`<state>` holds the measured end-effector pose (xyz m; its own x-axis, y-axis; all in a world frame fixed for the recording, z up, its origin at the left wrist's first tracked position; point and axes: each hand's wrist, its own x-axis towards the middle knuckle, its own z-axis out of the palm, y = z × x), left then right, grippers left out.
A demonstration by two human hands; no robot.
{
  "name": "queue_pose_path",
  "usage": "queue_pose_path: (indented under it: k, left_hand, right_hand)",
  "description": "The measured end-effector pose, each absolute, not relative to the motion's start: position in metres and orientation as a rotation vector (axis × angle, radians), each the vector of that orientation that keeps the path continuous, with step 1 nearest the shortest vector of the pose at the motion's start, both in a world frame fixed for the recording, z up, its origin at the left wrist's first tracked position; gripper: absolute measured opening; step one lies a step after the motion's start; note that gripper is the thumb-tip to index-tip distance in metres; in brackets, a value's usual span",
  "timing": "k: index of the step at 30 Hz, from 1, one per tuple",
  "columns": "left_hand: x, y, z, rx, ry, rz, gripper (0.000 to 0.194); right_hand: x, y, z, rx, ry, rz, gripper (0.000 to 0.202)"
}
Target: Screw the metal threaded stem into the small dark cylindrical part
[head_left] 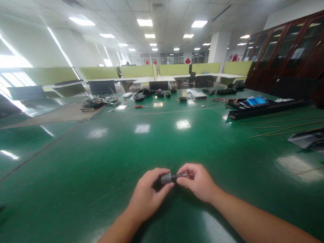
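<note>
Low in the middle of the head view, a grey metal cylinder with a thin dark shaft lies crosswise between my hands. My left hand grips the cylinder between thumb and fingers. The shaft points right, into the fingers of my right hand, which are pinched round its end. Both hands are just above the green tabletop. What my curled fingers hide of the far side of the cylinder cannot be made out.
An orange screwdriver lies farther back, near small black boxes. A long black channel and thin rods are at the right. Cluttered parts sit at the back left.
</note>
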<state>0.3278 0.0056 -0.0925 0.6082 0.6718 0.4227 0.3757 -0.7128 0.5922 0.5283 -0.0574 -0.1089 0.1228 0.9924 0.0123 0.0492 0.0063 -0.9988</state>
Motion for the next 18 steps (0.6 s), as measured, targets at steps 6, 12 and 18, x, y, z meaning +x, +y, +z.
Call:
queue_pose_path:
  k: [6, 12, 18]
  left_hand:
    - [0.3282, 0.0051, -0.0908, 2.374, 0.838, 0.892, 0.024]
    - [0.3285, 0.0055, -0.0894, 2.375, 0.846, 0.927, 0.024]
    - [0.3297, 0.006, -0.0886, 2.365, 0.868, 0.938, 0.024]
  right_hand:
    - [0.5275, -0.0579, -0.1071, -1.293, -1.145, 1.082, 0.014]
    - [0.5273, -0.0586, -0.1065, -1.26, -1.141, 1.075, 0.012]
    - [0.5272, -0.0587, -0.1071, -1.251, -1.128, 1.078, 0.013]
